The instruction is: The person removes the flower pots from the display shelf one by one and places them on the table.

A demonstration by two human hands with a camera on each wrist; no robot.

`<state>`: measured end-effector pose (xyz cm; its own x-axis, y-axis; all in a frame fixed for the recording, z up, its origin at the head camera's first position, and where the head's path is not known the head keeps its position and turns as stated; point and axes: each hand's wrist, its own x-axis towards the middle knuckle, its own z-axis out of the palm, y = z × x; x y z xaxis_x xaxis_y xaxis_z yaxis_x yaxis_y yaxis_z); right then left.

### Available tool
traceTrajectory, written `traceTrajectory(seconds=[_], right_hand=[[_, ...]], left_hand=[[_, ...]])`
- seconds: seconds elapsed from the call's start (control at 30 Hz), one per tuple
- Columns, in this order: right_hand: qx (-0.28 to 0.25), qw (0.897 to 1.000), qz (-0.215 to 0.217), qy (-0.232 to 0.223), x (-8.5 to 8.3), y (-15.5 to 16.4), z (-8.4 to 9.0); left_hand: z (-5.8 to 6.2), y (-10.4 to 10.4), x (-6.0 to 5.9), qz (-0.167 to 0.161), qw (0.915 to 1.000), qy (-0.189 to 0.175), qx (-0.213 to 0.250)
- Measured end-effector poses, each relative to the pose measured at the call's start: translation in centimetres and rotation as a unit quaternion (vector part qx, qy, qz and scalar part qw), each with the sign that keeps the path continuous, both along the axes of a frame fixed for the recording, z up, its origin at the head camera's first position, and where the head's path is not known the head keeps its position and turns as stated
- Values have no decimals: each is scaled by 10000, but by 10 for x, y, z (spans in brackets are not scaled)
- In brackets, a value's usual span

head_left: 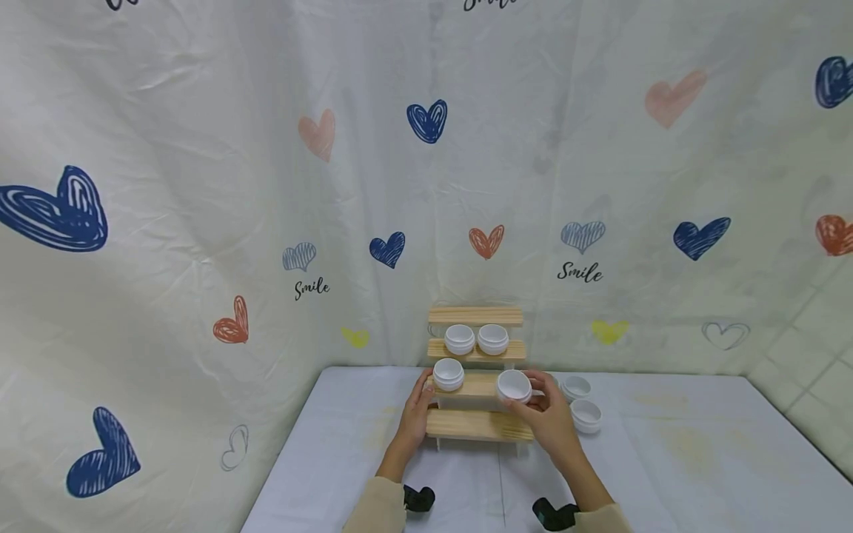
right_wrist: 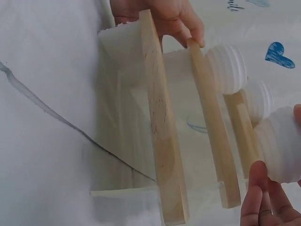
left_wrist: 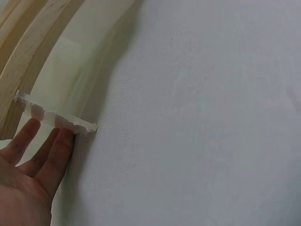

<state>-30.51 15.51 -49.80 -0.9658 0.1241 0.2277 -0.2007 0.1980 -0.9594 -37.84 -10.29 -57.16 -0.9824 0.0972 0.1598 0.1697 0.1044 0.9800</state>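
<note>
My right hand (head_left: pixel 549 414) pinches a small white round jar (head_left: pixel 514 386) at the right end of a wooden step stand's (head_left: pixel 478 425) second-lowest plank. Whether the jar rests on the plank, I cannot tell. In the right wrist view, the gripped jar (right_wrist: pixel 284 146) has ribbed sides. My left hand (head_left: pixel 415 416) holds the stand's left side. Its fingers (left_wrist: pixel 56 157) meet the pale side panel below a plank, in the left wrist view. Another white jar (head_left: pixel 449 374) sits on the same plank's left end, near that hand.
Two white jars, left (head_left: pixel 459 339) and right (head_left: pixel 493 339), stand one tier higher. The top plank (head_left: pixel 475 316) is behind them. More white jars (head_left: pixel 586 416) stand on the white-covered table (head_left: pixel 666 459), right of the stand. A heart-printed curtain (head_left: pixel 400 185) hangs behind.
</note>
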Motion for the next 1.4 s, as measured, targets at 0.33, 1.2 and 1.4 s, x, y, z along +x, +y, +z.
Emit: traceTrajectory(seconds=[0.33, 1.2, 1.4], right_hand=[[-65, 9997, -104, 217, 12, 12, -9], [231, 9990, -356, -158, 24, 43, -37], [527, 9966, -408, -493, 29, 52, -43]], left_hand=[[0, 0, -1, -64, 10000, 39, 39], [-4, 0, -4, -19, 9999, -36, 94], [-6, 0, -6, 46, 10000, -15, 66]])
